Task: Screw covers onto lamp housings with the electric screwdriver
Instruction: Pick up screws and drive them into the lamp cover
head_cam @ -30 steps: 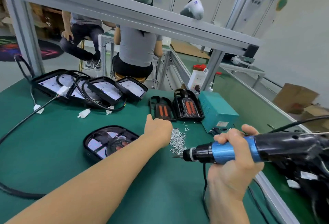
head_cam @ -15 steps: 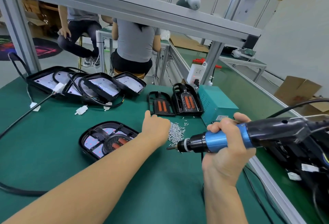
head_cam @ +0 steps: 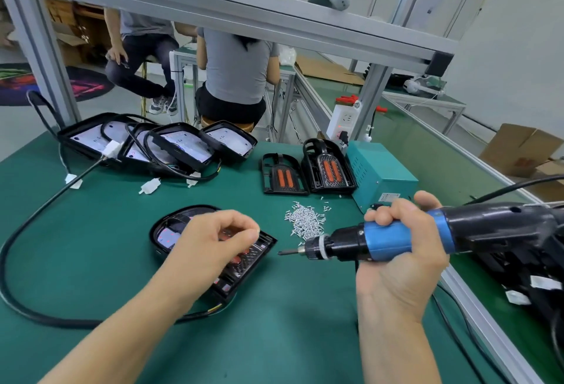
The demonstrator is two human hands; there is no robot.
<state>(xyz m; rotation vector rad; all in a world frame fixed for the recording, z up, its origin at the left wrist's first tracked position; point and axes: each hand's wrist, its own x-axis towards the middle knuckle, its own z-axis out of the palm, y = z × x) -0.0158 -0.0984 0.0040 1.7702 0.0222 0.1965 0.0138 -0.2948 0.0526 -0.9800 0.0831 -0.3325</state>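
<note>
A black lamp housing (head_cam: 169,230) lies on the green mat with a ribbed cover (head_cam: 246,265) set on it, showing red inside. My left hand (head_cam: 213,241) hovers over it, thumb and fingertips pinched together as on a small screw that I cannot see clearly. My right hand (head_cam: 396,249) grips the blue-and-black electric screwdriver (head_cam: 387,241), held level. Its bit (head_cam: 285,251) points left, just right of the cover. A pile of silver screws (head_cam: 305,221) lies between the cover and the screwdriver.
Two more black covers with orange strips (head_cam: 283,177) (head_cam: 329,170) stand behind the screws, beside a teal power box (head_cam: 380,174). Several lamp housings (head_cam: 171,148) with cables are stacked at the back left. A thick black cable (head_cam: 18,237) loops on the left. Two people sit beyond the bench.
My left hand has drawn back from the screw pile to above the lamp housing, fingertips now pinched. The screwdriver has stayed level and shifted slightly toward the housing.
</note>
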